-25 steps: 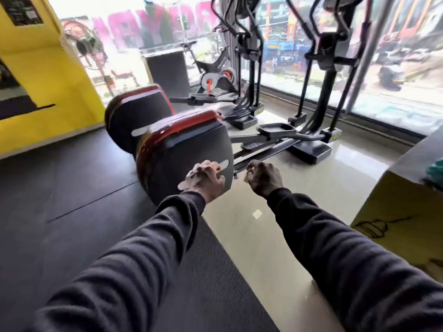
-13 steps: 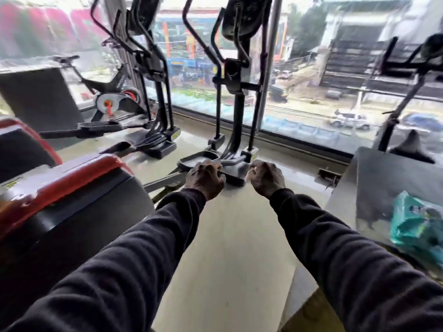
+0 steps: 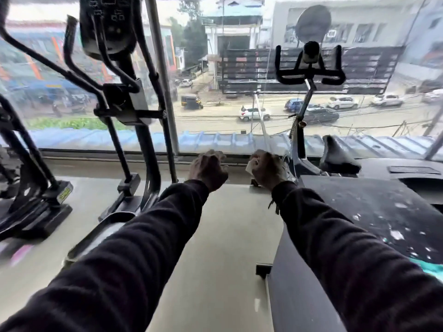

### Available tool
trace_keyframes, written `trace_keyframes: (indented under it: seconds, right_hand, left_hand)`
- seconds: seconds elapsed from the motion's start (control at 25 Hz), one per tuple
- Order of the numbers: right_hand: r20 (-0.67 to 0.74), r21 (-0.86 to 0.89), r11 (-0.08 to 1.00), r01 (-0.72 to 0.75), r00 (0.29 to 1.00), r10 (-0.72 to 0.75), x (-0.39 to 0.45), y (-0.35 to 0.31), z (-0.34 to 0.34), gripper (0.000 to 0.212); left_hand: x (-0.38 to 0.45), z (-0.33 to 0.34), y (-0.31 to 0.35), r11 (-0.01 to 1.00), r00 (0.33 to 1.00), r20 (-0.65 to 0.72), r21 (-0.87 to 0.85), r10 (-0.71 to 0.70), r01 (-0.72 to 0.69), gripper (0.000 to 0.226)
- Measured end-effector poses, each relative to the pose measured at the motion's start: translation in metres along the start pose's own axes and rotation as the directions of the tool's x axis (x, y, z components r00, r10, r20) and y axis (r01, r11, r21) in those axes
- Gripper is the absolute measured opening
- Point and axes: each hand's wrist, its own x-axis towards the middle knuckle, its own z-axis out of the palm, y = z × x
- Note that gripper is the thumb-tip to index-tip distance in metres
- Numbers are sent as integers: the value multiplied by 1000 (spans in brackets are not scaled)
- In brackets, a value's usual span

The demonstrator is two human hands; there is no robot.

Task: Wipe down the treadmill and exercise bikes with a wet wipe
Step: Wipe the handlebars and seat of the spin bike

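Both arms reach forward in dark sleeves. My left hand (image 3: 208,167) has its fingers curled with nothing seen in it. My right hand (image 3: 268,169) grips a small white wipe (image 3: 250,166) that shows at its left side. An exercise bike (image 3: 309,68) with black handlebars and a dark saddle (image 3: 336,154) stands ahead on the right by the window. A black elliptical machine (image 3: 124,97) rises at the left. The dark treadmill deck (image 3: 374,212) lies at the right, speckled with light bits.
A large window (image 3: 227,92) runs across the far side, with a street beyond. A second elliptical base (image 3: 36,207) sits far left. A teal wipe packet (image 3: 431,268) peeks in at the right edge on the deck. Pale glossy floor (image 3: 215,236) runs between the machines.
The view has swung right, away from the red and black machine housings, toward the window and the exercise bike. Both hands stay held out in front, the right still gripping the wipe.
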Motion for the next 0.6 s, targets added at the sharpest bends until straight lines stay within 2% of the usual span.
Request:
trace_keyframes:
  seconds: [0.24, 0.36, 0.6]
  right_hand:
    - [-27, 39, 998, -59, 998, 60, 195, 67, 43, 16]
    - [-46, 6, 999, -50, 998, 50, 277, 80, 60, 16]
    - [-117, -68, 987, -148, 983, 140, 446, 114, 108, 15]
  left_hand:
    - [206, 55, 16, 996, 996, 32, -21, 82, -81, 37]
    - [293, 75, 9, 993, 993, 2, -31, 117, -117, 36]
    - [486, 128, -21, 970, 974, 8, -88, 228, -226, 37]
